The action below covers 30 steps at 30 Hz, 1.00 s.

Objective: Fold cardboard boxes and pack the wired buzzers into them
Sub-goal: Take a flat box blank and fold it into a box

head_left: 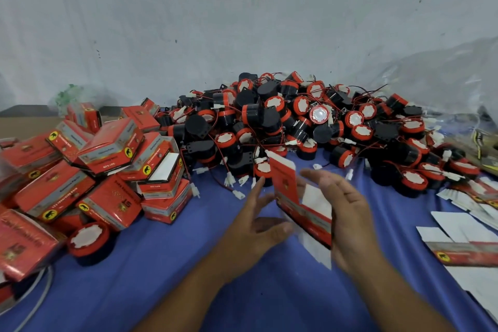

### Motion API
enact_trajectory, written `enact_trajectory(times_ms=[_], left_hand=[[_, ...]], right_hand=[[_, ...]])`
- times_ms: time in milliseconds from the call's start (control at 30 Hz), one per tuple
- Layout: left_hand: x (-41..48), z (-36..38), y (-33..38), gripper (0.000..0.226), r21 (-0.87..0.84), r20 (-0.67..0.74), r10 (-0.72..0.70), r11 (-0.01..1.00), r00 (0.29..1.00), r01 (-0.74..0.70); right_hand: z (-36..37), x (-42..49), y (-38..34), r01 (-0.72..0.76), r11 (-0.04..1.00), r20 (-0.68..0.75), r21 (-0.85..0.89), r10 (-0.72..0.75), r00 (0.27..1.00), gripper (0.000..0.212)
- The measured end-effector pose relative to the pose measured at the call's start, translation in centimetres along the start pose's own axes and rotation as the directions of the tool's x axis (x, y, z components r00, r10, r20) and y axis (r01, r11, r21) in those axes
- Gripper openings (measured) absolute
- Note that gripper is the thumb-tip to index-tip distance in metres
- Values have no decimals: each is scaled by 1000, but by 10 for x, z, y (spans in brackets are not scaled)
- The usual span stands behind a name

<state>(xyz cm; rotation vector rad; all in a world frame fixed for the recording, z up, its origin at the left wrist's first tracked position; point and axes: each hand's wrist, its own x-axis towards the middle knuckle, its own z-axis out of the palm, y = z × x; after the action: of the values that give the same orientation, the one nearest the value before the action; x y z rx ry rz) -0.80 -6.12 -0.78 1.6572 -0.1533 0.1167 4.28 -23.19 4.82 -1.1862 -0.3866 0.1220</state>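
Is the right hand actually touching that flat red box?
Touching. In the head view the box leans against the open palm of the right hand; no gap shows between them, despite some motion blur.

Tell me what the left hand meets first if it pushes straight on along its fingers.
Probably the buzzer at the near edge of the pile, just beyond the fingertips of the left hand. Depth is unclear, and it may brush the carton first.

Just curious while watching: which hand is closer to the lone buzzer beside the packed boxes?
Left. The left hand is right of the buzzer; the right hand is farther right, beyond the box.
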Motion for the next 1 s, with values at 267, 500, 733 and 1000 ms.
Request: enact_trajectory(times_ms=[267,500,733,1000], left_hand=[[6,12,-13,82,69,-200,95,994,975,-82],[-1,18,-2,53,94,-100,64,994,993,-55],[-6,30,3,62,115,-69,47,993,997,-39],[-6,37,4,68,-171,-12,-13,985,1000,11]], right_hand=[[0,2,22,-82,982,324,-169,134,937,33],[-6,0,23,-67,917,459,-393,259,850,47],[7,-1,35,-26,953,161,-303,78,984,36],[11,-2,42,-13,970,89,-244,36,995,32]])
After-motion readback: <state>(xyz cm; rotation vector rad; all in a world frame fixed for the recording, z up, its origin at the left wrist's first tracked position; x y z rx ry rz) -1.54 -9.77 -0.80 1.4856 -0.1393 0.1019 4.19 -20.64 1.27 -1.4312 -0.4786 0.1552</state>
